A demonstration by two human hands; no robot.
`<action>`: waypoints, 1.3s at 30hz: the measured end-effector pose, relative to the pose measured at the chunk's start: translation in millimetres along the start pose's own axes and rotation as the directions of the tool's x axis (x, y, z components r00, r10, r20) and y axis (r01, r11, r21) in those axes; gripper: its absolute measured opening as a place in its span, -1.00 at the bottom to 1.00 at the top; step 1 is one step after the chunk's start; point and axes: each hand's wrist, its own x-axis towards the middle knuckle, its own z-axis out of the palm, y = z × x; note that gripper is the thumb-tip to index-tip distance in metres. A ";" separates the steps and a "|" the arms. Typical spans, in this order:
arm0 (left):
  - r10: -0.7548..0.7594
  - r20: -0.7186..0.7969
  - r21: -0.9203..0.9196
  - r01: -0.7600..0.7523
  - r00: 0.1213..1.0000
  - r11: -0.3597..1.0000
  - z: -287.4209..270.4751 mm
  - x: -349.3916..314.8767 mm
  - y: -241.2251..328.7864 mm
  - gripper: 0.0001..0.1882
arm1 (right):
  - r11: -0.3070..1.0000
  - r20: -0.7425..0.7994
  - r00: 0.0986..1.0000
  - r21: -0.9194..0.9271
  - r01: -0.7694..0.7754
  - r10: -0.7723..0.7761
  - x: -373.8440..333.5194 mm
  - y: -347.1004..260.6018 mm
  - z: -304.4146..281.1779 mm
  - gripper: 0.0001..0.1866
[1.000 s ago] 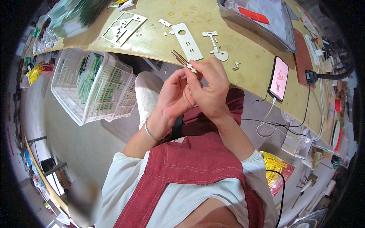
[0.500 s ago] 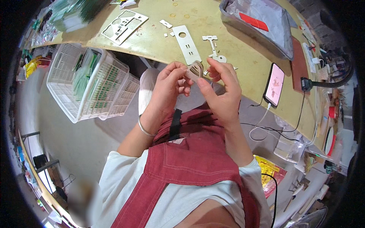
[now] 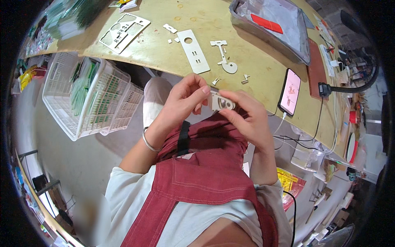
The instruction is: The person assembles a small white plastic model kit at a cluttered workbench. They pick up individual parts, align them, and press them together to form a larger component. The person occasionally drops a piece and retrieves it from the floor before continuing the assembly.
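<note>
A small flat wooden cut-out piece (image 3: 221, 102) with a round hole sits between both hands, just below the table's front edge and above my lap. My left hand (image 3: 181, 103) pinches its left end with thumb and forefinger. My right hand (image 3: 247, 117) grips its right side from beneath. On the wooden table (image 3: 255, 61) right ahead lie a long flat plate with a hole (image 3: 193, 51), a key-shaped cut-out (image 3: 224, 57) and a few tiny offcuts (image 3: 245, 77).
A cut sheet with openings (image 3: 123, 31) lies at the table's far left. A phone with a lit screen (image 3: 289, 91) rests on the right, cabled. A grey tray (image 3: 279, 24) stands at the back. White mesh baskets (image 3: 90, 99) of green parts sit on the floor to the left.
Both hands have come down from the table edge toward my lap. The thin stick-like pieces seen earlier are gone from view; a flat piece with a hole is now between the fingers.
</note>
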 end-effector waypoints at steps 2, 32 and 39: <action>0.037 -0.057 0.069 -0.033 0.998 0.997 1.3 -0.4 7.2 -0.79 | 1.000 -0.111 0.994 0.020 -0.004 0.007 -2.9 11.0 -0.7 -0.59; 0.617 0.118 0.932 -0.301 0.778 0.200 -28.4 39.8 -9.1 -0.22 | 0.481 -0.230 0.870 0.876 -0.009 0.436 18.0 55.7 10.7 -0.58; 0.615 0.125 0.937 -0.296 0.779 0.184 -29.4 42.3 -12.6 -0.21 | 0.567 -0.292 0.852 0.824 -0.007 0.435 22.7 55.1 15.1 -0.64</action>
